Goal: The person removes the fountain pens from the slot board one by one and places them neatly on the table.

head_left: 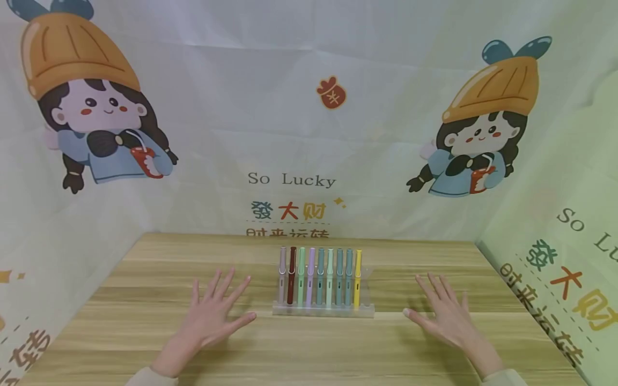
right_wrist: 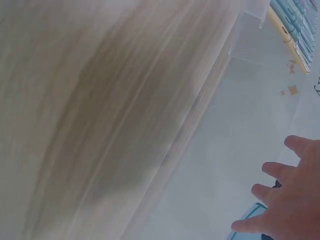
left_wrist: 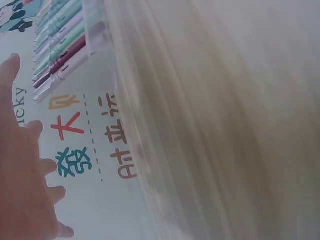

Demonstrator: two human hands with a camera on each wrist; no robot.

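A clear pen stand point(head_left: 323, 311) on the wooden table bears several capped pens in a row, side by side. The leftmost pen point(head_left: 282, 279) is greyish mauve, beside a dark red pen point(head_left: 292, 279); green, lilac and teal ones follow, and a yellow pen point(head_left: 358, 281) is at the right end. To the left of the stand is my left hand point(head_left: 210, 313), fingers straight and spread, holding nothing. My right hand point(head_left: 449, 319) is on the stand's other side, also spread and holding nothing. Both wrist views show the fingers apart from the pens.
The wooden table point(head_left: 309, 354) reaches back to a pale printed cloth point(head_left: 289, 123) hanging behind it. More of this cloth point(head_left: 579, 177) hangs along the right and left sides. Cartoon figures and lettering are printed on it.
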